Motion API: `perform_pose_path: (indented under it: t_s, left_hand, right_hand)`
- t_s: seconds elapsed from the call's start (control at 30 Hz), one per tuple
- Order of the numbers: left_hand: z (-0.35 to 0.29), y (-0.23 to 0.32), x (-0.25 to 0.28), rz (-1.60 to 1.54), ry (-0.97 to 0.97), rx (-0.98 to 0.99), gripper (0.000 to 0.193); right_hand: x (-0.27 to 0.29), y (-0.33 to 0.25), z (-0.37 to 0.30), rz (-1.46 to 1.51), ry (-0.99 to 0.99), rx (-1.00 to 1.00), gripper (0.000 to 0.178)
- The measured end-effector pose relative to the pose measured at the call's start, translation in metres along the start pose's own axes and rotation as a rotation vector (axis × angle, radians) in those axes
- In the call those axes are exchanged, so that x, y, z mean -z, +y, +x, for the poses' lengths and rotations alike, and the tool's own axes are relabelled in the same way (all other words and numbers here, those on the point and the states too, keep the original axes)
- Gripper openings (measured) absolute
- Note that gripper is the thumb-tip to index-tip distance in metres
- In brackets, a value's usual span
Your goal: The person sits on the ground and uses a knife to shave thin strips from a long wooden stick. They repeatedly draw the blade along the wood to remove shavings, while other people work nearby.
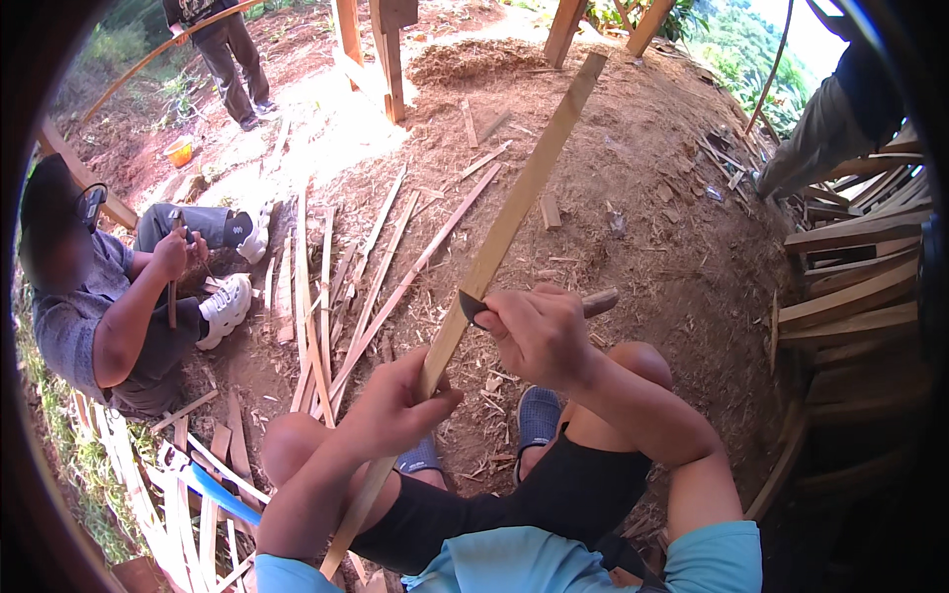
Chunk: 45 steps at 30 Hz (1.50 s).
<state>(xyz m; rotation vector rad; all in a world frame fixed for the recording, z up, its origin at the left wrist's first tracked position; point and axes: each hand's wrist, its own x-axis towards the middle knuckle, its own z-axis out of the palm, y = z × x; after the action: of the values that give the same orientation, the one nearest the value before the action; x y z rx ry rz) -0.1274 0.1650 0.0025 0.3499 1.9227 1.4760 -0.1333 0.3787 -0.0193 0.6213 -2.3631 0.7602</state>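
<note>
A long, flat wooden strip (pixel 529 178) slants from beside my left thigh up and away to the far middle. My left hand (pixel 395 407) is closed around its lower part, just above my knees. In my right hand (pixel 539 336) is a knife (pixel 600 302) with a brown wooden handle poking out to the right of the fist. Its dark, short blade lies against the strip, a little farther up than my left hand. Most of the handle is hidden by my right fingers.
Several thin wooden strips (pixel 395 282) lie on the shavings-strewn dirt at left. A seated person (pixel 104 296) works there; others stand at far left and far right. A blue-handled tool (pixel 213 491) rests among slats at lower left. Stacked planks (pixel 855 292) line the right.
</note>
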Motion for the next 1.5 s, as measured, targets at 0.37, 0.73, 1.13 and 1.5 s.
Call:
perform_pose_path:
  t_s: [0.37, 0.73, 1.13, 1.5]
  left_hand:
    - [0.002, -0.004, 0.000, 0.039, 0.021, -0.017, 0.017]
    - [0.001, -0.002, 0.006, 0.013, 0.004, -0.003, 0.018]
    - [-0.005, 0.006, 0.012, -0.173, -0.108, 0.024, 0.017]
    - [-0.005, 0.009, 0.010, -0.140, -0.120, 0.102, 0.018]
  right_hand:
    - [-0.002, 0.008, 0.005, -0.044, 0.080, -0.006, 0.013]
    - [-0.007, 0.014, 0.003, 0.032, 0.114, -0.058, 0.014]
    - [-0.002, 0.023, 0.005, 0.071, 0.143, -0.112, 0.019]
    - [0.009, 0.036, 0.015, 0.000, 0.175, -0.185, 0.021]
